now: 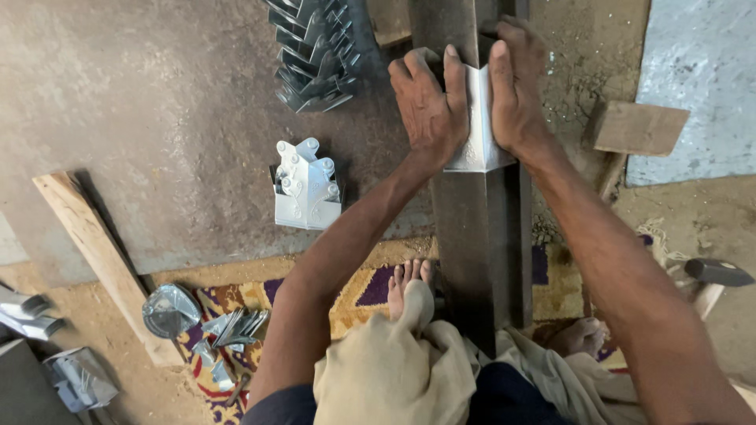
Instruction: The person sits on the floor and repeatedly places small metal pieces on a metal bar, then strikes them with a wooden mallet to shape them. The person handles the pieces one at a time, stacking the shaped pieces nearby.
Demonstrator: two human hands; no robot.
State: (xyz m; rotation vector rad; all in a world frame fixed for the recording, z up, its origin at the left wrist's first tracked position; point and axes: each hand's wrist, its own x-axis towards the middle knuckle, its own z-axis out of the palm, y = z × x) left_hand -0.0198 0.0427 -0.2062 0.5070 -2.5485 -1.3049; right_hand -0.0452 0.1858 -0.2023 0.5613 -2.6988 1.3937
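Head view, looking straight down; entries run from 9 o'clock across to 3 o'clock.

- 9 o'clock: pale wooden plank (102, 260) lies slantwise on the grey floor (157, 94). Near its lower end, at 7 o'clock, loose shiny metal offcuts (228, 330) rest on a patterned purple-and-yellow mat (362, 295).
- 10 o'clock of centre: small stack of bright folded sheet-metal brackets (305, 189), standing apart from the work. At 12 o'clock, a row of nested grey metal pieces (315, 51).
- Centre: left hand (429, 106) lies flat, fingers (455, 75) stretched and pressed on the left face of the bright folded sheet-metal piece (476, 126); it presses rather than clasps.
- The piece sits astride the ridge of a long dark steel angle bar (480, 252) running from 12 to 6 o'clock between the person's bare feet.
- Right hand (516, 90) mirrors the left, spread and pushing on the right face.
- 3 o'clock: small wooden block (639, 127); lower, a dark hammer head (718, 272) on the floor, untouched.

Judgement: step in hand looks like forming the sheet over the bar's edge. Next move calls for even pressure on both faces, the fold kept on the ridge.

Piece: silvery, clean, creased along the middle, lower corners splayed outward.
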